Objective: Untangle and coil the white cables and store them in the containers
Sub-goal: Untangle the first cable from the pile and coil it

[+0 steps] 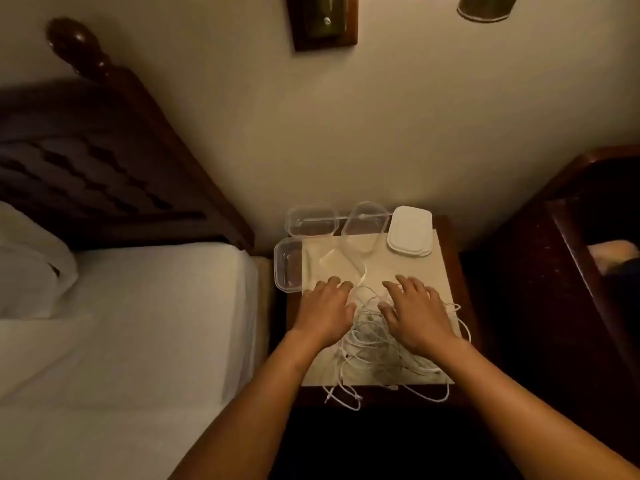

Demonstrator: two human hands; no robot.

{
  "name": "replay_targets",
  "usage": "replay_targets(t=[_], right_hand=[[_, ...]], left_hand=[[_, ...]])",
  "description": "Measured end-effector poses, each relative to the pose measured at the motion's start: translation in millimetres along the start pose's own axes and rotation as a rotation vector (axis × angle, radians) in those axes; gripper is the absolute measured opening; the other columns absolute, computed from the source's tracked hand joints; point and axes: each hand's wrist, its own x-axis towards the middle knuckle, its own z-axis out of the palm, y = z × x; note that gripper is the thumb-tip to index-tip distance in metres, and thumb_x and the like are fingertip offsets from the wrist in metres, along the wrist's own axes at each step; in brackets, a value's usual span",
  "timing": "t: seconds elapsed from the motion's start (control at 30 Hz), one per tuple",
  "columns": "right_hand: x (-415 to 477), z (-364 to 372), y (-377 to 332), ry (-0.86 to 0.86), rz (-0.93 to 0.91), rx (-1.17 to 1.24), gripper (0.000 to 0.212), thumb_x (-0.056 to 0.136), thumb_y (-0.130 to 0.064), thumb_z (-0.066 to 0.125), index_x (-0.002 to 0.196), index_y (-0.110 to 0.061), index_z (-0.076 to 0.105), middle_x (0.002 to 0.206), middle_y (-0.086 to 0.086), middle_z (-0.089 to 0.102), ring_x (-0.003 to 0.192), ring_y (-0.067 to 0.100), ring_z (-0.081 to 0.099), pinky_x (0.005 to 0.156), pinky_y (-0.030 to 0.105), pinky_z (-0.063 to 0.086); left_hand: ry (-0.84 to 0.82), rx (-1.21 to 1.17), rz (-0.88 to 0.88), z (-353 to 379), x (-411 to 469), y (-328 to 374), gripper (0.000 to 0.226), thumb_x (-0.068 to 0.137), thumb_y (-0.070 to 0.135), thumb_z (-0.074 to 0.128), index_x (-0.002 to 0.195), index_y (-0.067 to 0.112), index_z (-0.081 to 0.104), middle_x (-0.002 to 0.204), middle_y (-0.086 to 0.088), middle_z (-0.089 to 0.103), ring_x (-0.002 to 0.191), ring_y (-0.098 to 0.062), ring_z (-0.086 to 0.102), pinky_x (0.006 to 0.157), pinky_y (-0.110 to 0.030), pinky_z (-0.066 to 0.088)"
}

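1. White cables (pixel 367 344): 1 loose tangle on the near half of the cream mat (pixel 398 268). Several loops hang over the front edge of the table (pixel 448 225). No strand is separated.
2. Containers: 4 clear tubs, unlidded, with no cable in any. 2 stand at the wall (pixel 311 221) (pixel 363 226), 1 at the left edge (pixel 287 265), and 1 just beside it (pixel 334 268). I cannot tell whether that last one sits flat.
3. Lids (pixel 410 235): 1 white stack at the far right corner.
4. My left hand (pixel 325 306): palm down at the tangle's left edge, fingers (pixel 334 284) loosely spread, gripping nothing.
5. My right hand (pixel 415 313): palm down on top of the tangle, fingers spread, gripping nothing.
6. Step in hand, as I judge it: the very start, with untangling not yet begun.
7. Next move calls for picking out 1 free end, likely among those dangling at the front. I would pinch it with 1 hand, pin the heap with the other, and draw slowly so the loops do not tighten into knots.
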Motion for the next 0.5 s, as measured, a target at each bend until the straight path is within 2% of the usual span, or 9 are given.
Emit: replay_targets(t=[0.1,0.2,0.27,0.33,0.43,0.5], right_hand=[[7.1,38.2,19.9,0.022,-0.02,-0.003,0.048,0.102,-0.046,0.036,0.146,-0.026,0.042,0.156,0.002,0.038,0.147,0.024,0.026,0.117,0.045,0.025],[17.4,75.4,31.4,0.074,-0.068,-0.005,0.046,0.101,-0.044,0.04,0.143,-0.025,0.047,0.158,0.005,0.036,0.151,0.026,0.02,0.119,0.048,0.024],[25.8,91.6,37.4,0.134,-0.085,0.01,0.044,0.1,-0.04,0.046,0.14,-0.022,0.051,0.158,0.007,0.036,0.152,0.028,0.02,0.118,0.049,0.027],[31.6,106.0,39.5,0.174,-0.116,0.048,0.04,0.097,-0.031,0.053,0.135,-0.018,0.055,0.153,0.007,0.041,0.149,0.028,0.024,0.114,0.048,0.035],[38.3,121.9,45.1,0.295,-0.159,0.093,0.031,0.093,-0.02,0.063,0.124,-0.013,0.064,0.136,0.007,0.05,0.133,0.025,0.036,0.092,0.043,0.053],[41.5,127.5,49.6,0.376,-0.202,0.085,0.026,0.091,-0.02,0.069,0.115,-0.01,0.068,0.123,0.007,0.055,0.121,0.025,0.043,0.074,0.039,0.057]], left_hand=[[-0.064,0.001,-0.01,43.3,15.2,7.5,0.044,0.102,0.029,0.048,0.145,0.02,0.049,0.146,-0.005,0.049,0.128,-0.031,0.05,0.1,-0.049,0.046],[-0.127,0.088,-0.022,80.6,32.1,6.0,0.044,0.102,0.026,0.046,0.145,0.017,0.047,0.153,-0.01,0.042,0.135,-0.034,0.042,0.103,-0.051,0.042],[-0.113,0.145,0.027,99.0,43.9,1.5,0.044,0.102,0.027,0.045,0.144,0.017,0.049,0.153,-0.01,0.042,0.136,-0.034,0.04,0.104,-0.051,0.039],[-0.089,0.198,0.088,113.8,51.4,-1.2,0.04,0.101,0.029,0.046,0.139,0.02,0.055,0.144,-0.008,0.05,0.13,-0.032,0.043,0.101,-0.049,0.038],[-0.002,0.217,0.192,126.4,57.7,-5.5,0.03,0.099,0.029,0.051,0.125,0.025,0.067,0.121,-0.002,0.061,0.116,-0.027,0.049,0.091,-0.043,0.036],[0.068,0.17,0.242,130.5,58.7,-7.7,0.026,0.098,0.028,0.054,0.117,0.027,0.071,0.11,0.001,0.063,0.107,-0.024,0.052,0.083,-0.039,0.034]])
